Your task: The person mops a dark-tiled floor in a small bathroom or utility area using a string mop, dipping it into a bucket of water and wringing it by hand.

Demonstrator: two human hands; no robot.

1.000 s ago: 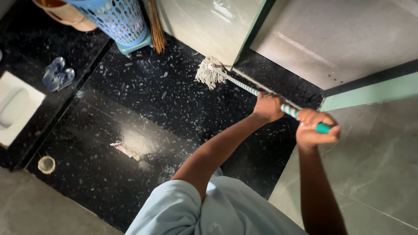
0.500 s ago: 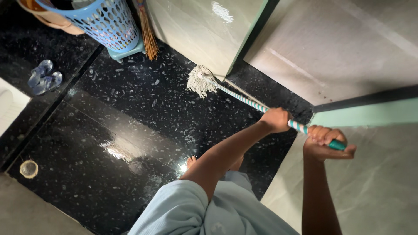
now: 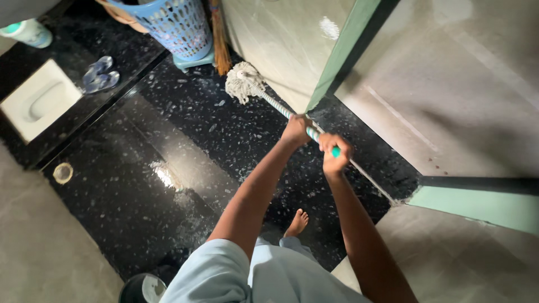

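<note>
Taking the mop head [image 3: 242,82] as the landmark, the far left of the view holds a white squat toilet pan [image 3: 40,100] set in a raised step, well to the left of the mop head, with a pair of translucent blue sandals [image 3: 100,74] between the two and a round floor drain [image 3: 63,173] lower down on the black speckled floor [image 3: 168,140], which shines wet. Just up and left of the mop head stands a blue perforated basket [image 3: 174,25], and a straw broom [image 3: 220,39] leans right beside it, close above the mop head. The stringy white mop head rests on the floor at the foot of a pale wall [image 3: 281,39]. From there the striped teal-and-white mop handle [image 3: 278,106] runs down and to the right, so its long axis slants from the upper left toward the person. The left hand [image 3: 296,130] is the nearer one to the mop head, fingers wrapped tight round the handle; the right hand [image 3: 335,152] sits just behind it, curled shut over the solid teal end of the handle. The two hands are near each other, almost touching. Below them, down and right of the mop head, a bare foot [image 3: 297,222] stands on the dark floor.
</note>
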